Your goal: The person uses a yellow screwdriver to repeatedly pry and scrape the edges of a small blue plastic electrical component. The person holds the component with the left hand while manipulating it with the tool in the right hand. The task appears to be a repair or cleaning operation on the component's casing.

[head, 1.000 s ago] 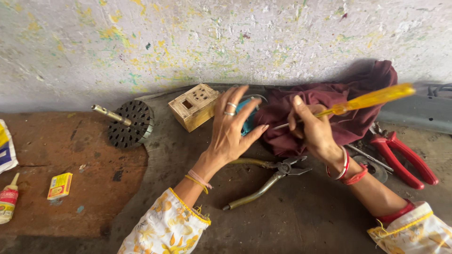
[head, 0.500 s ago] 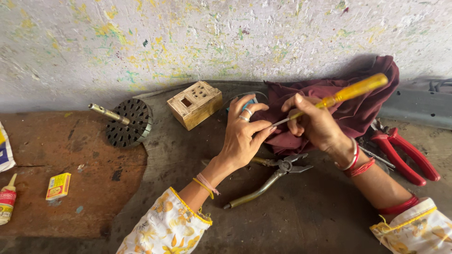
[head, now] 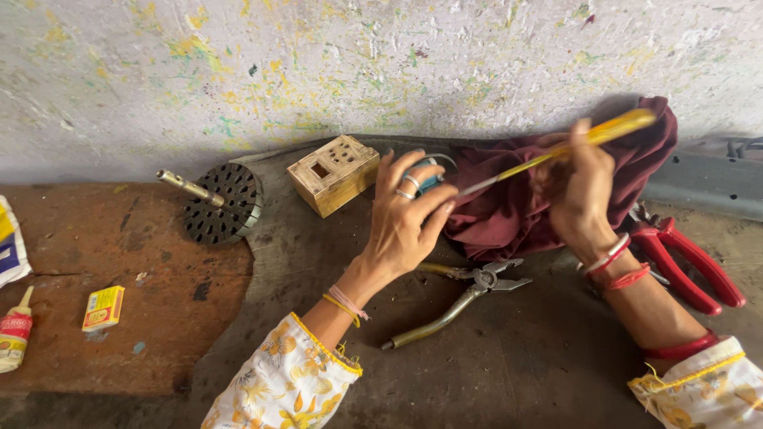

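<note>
Floral sleeves are entering from the bottom edge, one at each forearm, over a dark, stained counter (head: pixel 509 373). Olive-handled pliers (head: pixel 457 298) are lying just beyond the wrists, between the two arms, with the nose pointing right. Red-handled pliers (head: pixel 691 266) are lying at the right, just beside the bangled right wrist. Farther left, a glue bottle (head: pixel 14 338) and a small yellow box (head: pixel 103 308) are resting on a rust-brown patch, well apart from the hands. The left hand (head: pixel 405 230) is curling over a small teal round object (head: pixel 425 176), its fingers (head: pixel 397 171) closing around it so that most of it is hidden. The right hand (head: pixel 584 195) is gripping a yellow-handled screwdriver (head: pixel 572 147), fingers closed around the handle, with the shaft slanting down to the left and the tip meeting the left fingertips at the teal object. A maroon cloth (head: pixel 517 206) is bunching up behind and under both hands. Beyond the left hand, a perforated wooden box (head: pixel 334 175) is sitting near the wall, and left of it a round black perforated disc (head: pixel 222 202) with a brass shaft is lying on the counter. A paint-flecked wall (head: pixel 318 71) is rising at the back.
</note>
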